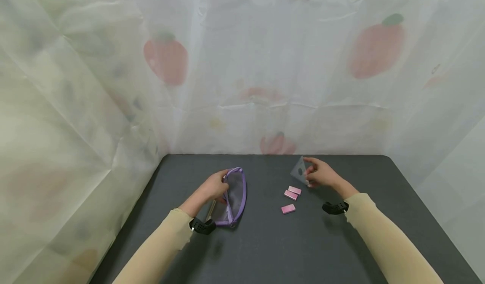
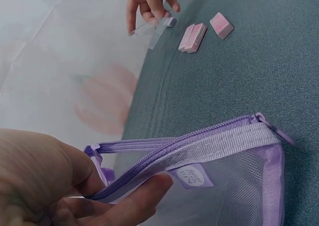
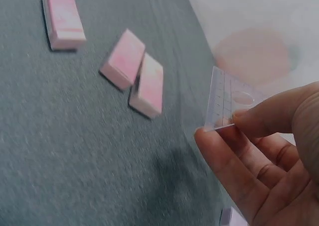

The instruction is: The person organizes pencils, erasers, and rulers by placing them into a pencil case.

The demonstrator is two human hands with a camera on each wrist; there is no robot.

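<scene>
Clear plastic set square (image 1: 299,170) is being pinched in the right hand (image 1: 322,175), raised off the table. Purple mesh pouch (image 1: 235,196), long axis running away from the person, is lying leftward, its zipper edge being gripped by the left hand (image 1: 215,186).

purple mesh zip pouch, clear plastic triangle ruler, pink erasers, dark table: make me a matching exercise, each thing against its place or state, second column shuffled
Things:
1. purple mesh zip pouch
2. clear plastic triangle ruler
3. three pink rectangular erasers
4. dark grey table

Place or state:
A. lying loose between the two hands
B. pinched and lifted by the right hand
C. bears everything, cloth backdrop behind
D. gripped at its zip edge by the left hand

Pairs: 1-D, 2-B, 3-A, 4-C
</scene>
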